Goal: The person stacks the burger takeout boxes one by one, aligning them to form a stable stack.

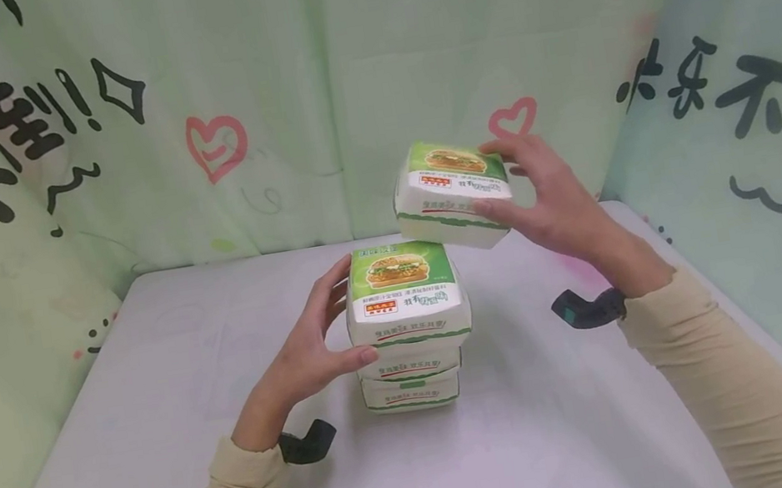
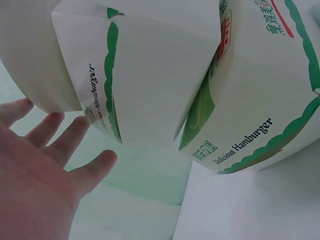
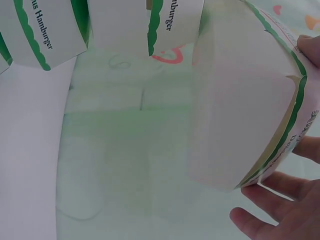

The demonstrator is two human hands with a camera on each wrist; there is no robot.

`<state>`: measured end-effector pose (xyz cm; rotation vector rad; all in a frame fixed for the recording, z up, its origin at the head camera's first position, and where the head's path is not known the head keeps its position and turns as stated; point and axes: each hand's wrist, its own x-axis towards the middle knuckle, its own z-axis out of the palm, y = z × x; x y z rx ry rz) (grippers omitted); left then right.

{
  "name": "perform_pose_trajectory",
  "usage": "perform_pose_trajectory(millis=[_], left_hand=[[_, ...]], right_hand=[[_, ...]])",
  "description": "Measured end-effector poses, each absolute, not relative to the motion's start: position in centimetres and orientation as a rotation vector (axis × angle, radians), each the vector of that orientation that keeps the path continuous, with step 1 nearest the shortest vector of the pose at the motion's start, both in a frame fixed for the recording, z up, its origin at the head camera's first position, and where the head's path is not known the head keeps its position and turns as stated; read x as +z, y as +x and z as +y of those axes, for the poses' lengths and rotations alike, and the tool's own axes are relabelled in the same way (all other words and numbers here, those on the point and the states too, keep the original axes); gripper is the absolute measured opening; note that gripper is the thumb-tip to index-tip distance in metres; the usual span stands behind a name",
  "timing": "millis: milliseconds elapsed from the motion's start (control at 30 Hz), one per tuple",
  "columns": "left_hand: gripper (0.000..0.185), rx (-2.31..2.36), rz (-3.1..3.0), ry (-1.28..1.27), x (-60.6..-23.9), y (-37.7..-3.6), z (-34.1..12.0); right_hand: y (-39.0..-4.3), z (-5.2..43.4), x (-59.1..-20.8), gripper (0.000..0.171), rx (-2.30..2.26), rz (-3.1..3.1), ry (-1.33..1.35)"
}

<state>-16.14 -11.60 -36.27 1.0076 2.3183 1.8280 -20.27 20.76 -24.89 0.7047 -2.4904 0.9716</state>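
A burger box (image 1: pixel 450 193) with a green and white lid is raised at the upper right of a stack, tilted. My right hand (image 1: pixel 551 195) grips its right side, thumb on the front and fingers behind; in the right wrist view the box's pale underside (image 3: pixel 240 110) shows. Below it stands a stack of three similar boxes: top box (image 1: pixel 407 309), middle box (image 1: pixel 409 365), bottom box (image 1: pixel 412 393). My left hand (image 1: pixel 311 349) rests at the top box's left side, thumb by its lower front edge. In the left wrist view its fingers (image 2: pixel 65 140) are spread and fairly straight.
The boxes stand on a white table (image 1: pixel 183 427). A light green curtain (image 1: pixel 271 51) with hearts and dark lettering hangs behind and at both sides. Each wrist wears a black device, one on the left wrist (image 1: pixel 309 443) and one on the right wrist (image 1: pixel 586 309).
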Motion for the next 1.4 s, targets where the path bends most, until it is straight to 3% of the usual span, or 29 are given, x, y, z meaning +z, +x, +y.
perform_pose_trajectory(millis=[700, 1400], left_hand=[[0.1, 1.825, 2.305, 1.034, -36.3, -16.3, -11.5], [0.097, 1.836, 2.29, 1.044, -36.3, -16.3, -11.6]], right_hand=[[-17.9, 17.6, -22.9, 0.064, 0.896, -2.375, 1.023], [-16.8, 16.3, -23.2, 0.07, 0.831, -2.446, 1.089]])
